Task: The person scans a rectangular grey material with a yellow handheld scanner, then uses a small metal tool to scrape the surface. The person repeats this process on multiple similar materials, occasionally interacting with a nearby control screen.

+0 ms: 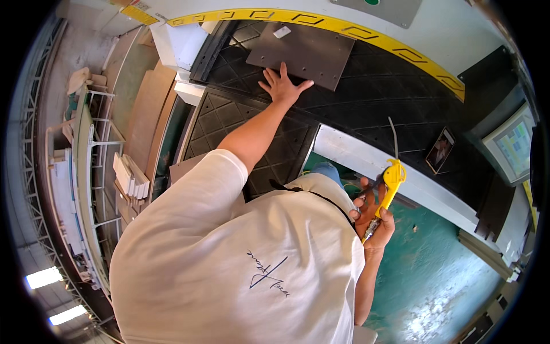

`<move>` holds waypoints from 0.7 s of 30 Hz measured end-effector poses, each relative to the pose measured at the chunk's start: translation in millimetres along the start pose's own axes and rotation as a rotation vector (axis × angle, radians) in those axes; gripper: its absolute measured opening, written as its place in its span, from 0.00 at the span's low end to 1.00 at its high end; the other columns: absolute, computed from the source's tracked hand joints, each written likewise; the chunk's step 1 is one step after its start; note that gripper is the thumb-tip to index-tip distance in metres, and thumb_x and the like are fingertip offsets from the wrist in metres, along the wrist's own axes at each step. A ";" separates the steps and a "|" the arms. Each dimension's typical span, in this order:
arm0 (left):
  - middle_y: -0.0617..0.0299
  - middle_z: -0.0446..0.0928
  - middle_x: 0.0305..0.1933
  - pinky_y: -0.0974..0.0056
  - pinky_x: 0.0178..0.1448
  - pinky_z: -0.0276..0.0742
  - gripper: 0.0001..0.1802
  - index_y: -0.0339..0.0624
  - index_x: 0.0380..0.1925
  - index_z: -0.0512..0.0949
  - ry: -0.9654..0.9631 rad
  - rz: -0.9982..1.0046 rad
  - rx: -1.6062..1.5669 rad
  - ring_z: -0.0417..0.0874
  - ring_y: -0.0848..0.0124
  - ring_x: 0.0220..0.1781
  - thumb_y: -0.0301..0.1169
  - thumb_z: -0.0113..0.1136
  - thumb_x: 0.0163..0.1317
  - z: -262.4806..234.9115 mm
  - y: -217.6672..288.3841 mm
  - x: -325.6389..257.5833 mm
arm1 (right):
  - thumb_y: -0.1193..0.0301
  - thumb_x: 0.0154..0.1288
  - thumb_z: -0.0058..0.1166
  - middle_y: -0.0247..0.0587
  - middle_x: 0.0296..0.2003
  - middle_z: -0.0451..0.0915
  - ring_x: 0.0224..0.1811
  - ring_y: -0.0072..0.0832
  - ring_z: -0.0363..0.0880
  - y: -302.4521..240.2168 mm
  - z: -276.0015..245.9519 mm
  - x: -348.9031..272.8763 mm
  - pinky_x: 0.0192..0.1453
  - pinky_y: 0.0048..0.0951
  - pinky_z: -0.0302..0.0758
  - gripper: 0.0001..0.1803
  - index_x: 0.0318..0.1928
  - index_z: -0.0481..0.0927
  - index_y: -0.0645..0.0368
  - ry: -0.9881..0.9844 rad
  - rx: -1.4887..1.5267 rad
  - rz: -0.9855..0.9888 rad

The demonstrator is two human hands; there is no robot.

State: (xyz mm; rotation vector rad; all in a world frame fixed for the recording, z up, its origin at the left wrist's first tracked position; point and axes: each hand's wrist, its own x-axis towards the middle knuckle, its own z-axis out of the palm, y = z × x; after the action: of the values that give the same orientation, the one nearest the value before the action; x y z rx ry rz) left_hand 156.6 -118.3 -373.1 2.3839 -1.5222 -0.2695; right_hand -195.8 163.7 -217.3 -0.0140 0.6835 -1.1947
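My left hand [281, 89] reaches forward with its fingers spread wide. The fingertips rest at the near edge of a dark brown panel [309, 54], which has small holes along that edge. On the panel lies a small white rectangular piece [282, 32]. Down by my right side, my right hand [375, 223] is closed around a yellow air blow gun [393, 178]. Its thin nozzle tube points up and away from me, over the black machine bed, and a metal hose fitting shows at the base of its handle.
The black grooved bed [366, 106] runs under a white machine housing with a yellow striped band [321, 20]. A phone-like dark rectangle [440, 150] lies on the bed at right, near a monitor [510, 143]. Racks with boards and stacked pale strips [132, 178] stand left.
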 end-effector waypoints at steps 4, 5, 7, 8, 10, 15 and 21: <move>0.22 0.42 0.83 0.23 0.81 0.30 0.73 0.53 0.83 0.52 -0.005 0.015 0.017 0.36 0.34 0.88 0.83 0.64 0.45 4.9 13.5 31.4 | 0.55 0.64 0.64 0.65 0.72 0.69 0.22 0.36 0.78 2.8 24.9 10.5 0.30 0.35 0.82 0.50 0.82 0.55 0.51 -0.105 -0.149 0.152; 0.21 0.42 0.83 0.23 0.82 0.31 0.73 0.53 0.83 0.52 0.018 0.014 0.008 0.36 0.34 0.88 0.83 0.63 0.45 9.1 20.1 37.1 | 0.57 0.66 0.62 0.65 0.71 0.70 0.21 0.33 0.75 0.6 34.0 11.6 0.28 0.33 0.79 0.49 0.82 0.55 0.53 -0.114 -0.155 0.174; 0.20 0.42 0.83 0.24 0.82 0.31 0.71 0.55 0.83 0.53 0.059 0.017 -0.010 0.36 0.33 0.88 0.83 0.63 0.46 18.8 30.0 49.8 | 0.64 0.72 0.57 0.65 0.69 0.72 0.18 0.24 0.69 -2.6 50.6 12.9 0.24 0.27 0.72 0.43 0.82 0.55 0.57 -0.137 -0.144 0.193; 0.20 0.42 0.83 0.24 0.82 0.31 0.71 0.55 0.83 0.53 0.051 0.025 -0.021 0.36 0.33 0.88 0.83 0.63 0.46 22.6 35.7 58.0 | 0.66 0.74 0.53 0.65 0.68 0.73 0.19 0.22 0.69 -5.1 62.2 14.0 0.23 0.25 0.69 0.39 0.80 0.57 0.61 -0.133 -0.207 0.189; 0.20 0.42 0.83 0.23 0.82 0.30 0.70 0.56 0.83 0.53 0.075 -0.006 -0.006 0.37 0.33 0.88 0.83 0.63 0.46 26.0 46.1 71.6 | 0.66 0.75 0.53 0.62 0.58 0.80 0.15 0.20 0.64 -5.8 91.4 14.7 0.21 0.22 0.67 0.32 0.74 0.66 0.65 -0.045 -0.416 0.077; 0.20 0.43 0.82 0.30 0.85 0.30 0.72 0.55 0.82 0.56 0.126 -0.048 -0.074 0.38 0.34 0.88 0.79 0.70 0.41 26.5 46.8 66.7 | 0.75 0.79 0.49 0.50 0.62 0.80 0.18 0.12 0.66 -10.8 122.7 16.2 0.23 0.17 0.67 0.27 0.74 0.64 0.67 -0.057 -0.696 0.009; 0.25 0.48 0.83 0.35 0.87 0.32 0.74 0.50 0.81 0.56 0.158 -0.071 -0.099 0.41 0.40 0.88 0.77 0.74 0.39 16.6 51.7 64.9 | 0.73 0.79 0.43 0.61 0.59 0.79 0.16 0.12 0.65 -13.0 188.1 32.1 0.21 0.16 0.68 0.30 0.77 0.57 0.69 -0.054 -0.792 -0.313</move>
State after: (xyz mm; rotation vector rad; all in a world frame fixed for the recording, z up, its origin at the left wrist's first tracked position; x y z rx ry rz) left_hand 134.6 -200.1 -370.5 2.3249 -1.3254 -0.1633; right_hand -107.6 67.6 -77.4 -0.8374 1.0958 -1.1416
